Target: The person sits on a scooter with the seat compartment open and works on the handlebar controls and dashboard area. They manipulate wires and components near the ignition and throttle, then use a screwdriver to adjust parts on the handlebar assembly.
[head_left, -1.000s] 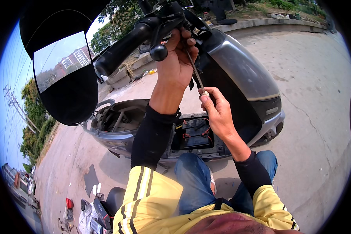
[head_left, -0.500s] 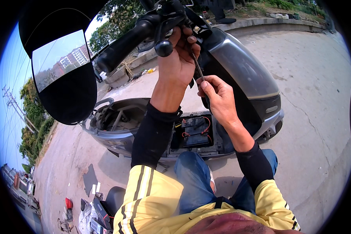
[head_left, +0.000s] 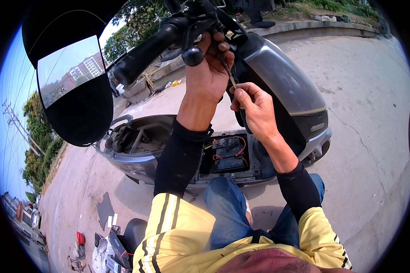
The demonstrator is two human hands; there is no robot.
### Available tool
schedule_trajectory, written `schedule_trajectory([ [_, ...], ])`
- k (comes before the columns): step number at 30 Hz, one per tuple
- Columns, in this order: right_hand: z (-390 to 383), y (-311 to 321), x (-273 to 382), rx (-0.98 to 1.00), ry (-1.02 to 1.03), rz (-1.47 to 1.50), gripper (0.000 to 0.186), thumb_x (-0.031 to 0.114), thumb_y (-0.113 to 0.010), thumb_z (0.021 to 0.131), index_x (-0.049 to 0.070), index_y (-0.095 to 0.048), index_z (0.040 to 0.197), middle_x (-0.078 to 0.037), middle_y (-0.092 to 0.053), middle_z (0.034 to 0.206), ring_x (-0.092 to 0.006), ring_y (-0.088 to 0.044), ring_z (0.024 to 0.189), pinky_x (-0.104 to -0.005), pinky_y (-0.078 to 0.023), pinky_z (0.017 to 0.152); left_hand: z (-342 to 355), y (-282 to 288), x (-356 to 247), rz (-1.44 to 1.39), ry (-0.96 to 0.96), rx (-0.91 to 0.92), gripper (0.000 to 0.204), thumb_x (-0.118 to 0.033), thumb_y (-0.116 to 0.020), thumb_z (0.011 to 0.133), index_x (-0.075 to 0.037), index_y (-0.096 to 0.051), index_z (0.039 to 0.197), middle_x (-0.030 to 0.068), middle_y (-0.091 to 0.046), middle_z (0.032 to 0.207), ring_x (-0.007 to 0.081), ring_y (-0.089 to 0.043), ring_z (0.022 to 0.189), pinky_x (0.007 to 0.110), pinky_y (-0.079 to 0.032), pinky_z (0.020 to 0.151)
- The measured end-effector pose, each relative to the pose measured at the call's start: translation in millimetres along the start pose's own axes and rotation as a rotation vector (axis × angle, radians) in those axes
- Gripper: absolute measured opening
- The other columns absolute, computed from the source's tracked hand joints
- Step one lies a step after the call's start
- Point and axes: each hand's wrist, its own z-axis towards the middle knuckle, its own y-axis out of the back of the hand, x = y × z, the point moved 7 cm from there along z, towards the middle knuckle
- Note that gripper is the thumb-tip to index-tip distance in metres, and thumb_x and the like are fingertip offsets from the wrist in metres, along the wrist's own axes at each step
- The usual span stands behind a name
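Observation:
My left hand [head_left: 209, 73] reaches up under the black handlebar grip [head_left: 146, 50] and brake lever [head_left: 192, 55] of a grey scooter [head_left: 282, 63]. Its fingers curl closed around the upper end of a thin rod-like piece [head_left: 229, 73], dark above and brass-coloured lower down. Just below and to the right, my right hand [head_left: 256, 107] pinches the lower end of this piece between thumb and fingers. Whether it is a tool or a cable, I cannot tell. Fingers and handlebar hide where its upper end sits.
Below my hands, the scooter's footboard has an open battery bay [head_left: 228, 152] with red wires. A mirror [head_left: 70, 77] juts out at left. Parts and bags [head_left: 107, 255] lie on the concrete at lower left. A low kerb [head_left: 314, 29] runs behind.
My right hand has shifted slightly up, and the brass-coloured lower part of the thin piece now shows more. The left hand stays nearly in place.

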Motion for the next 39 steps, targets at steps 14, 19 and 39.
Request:
schedule_trajectory([
  [14, 3.1, -8.0, 12.4, 0.057, 0.001, -0.052, 0.020, 0.009, -0.061, 0.103, -0.009, -0.070, 0.103, -0.005, -0.057, 0.096, -0.0078, -0.057, 0.071, -0.0251, -0.046, 0.063, 1.8, 2.5, 1.6, -0.068, 0.029, 0.040, 0.021, -0.025, -0.062, 0.105, -0.007, -0.068, 0.113, 0.0003, -0.068, 0.099, 0.0129, -0.062, 0.085, 0.030, -0.054, 0.076],
  [19, 6.1, -7.7, 12.1, 0.017, -0.052, -0.020, 0.019, 0.011, -0.066, 0.101, -0.008, -0.068, 0.102, -0.005, -0.061, 0.088, -0.0080, -0.057, 0.067, -0.0246, -0.047, 0.061, 0.2, -0.8, 2.4, -0.032, 0.038, 0.043, 0.021, -0.027, -0.060, 0.105, -0.009, -0.068, 0.112, -0.0015, -0.066, 0.096, 0.0120, -0.060, 0.083, 0.028, -0.053, 0.075],
  [39, 8.9, -6.8, 13.1, 0.008, -0.032, 0.088, 0.017, 0.011, -0.069, 0.100, -0.005, -0.067, 0.100, -0.002, -0.059, 0.074, -0.0057, -0.054, 0.064, -0.0231, -0.043, 0.057, 2.3, -5.1, 5.8, -0.098, 0.053, 0.129, 0.020, -0.027, -0.058, 0.107, -0.010, -0.066, 0.112, -0.0019, -0.062, 0.092, 0.0108, -0.053, 0.074, 0.027, -0.045, 0.067],
])
